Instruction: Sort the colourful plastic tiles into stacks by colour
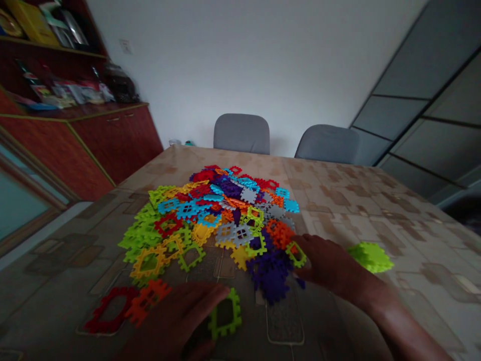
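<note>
My left hand [184, 311] is low in the head view, its fingers closed on the left edge of a lime-green square frame block [237, 313]. Part of that block is hidden by the fingers. My right hand [319, 258] pinches a smaller lime-green window-shaped block [296, 254] at the right side of the pile. Purple notched blocks [272, 278] lie just left of it, with orange blocks [278, 233] behind. By my left hand are an orange window block [148, 301] and a red frame block [112, 311].
A wide heap of interlocking plastic blocks [203, 233] in many colours covers the table's middle. A lime-green stack [371, 257] stands right of my right forearm. Two grey chairs [241, 133] are behind the patterned table [338, 200]. A dark red cabinet [116, 135] stands left.
</note>
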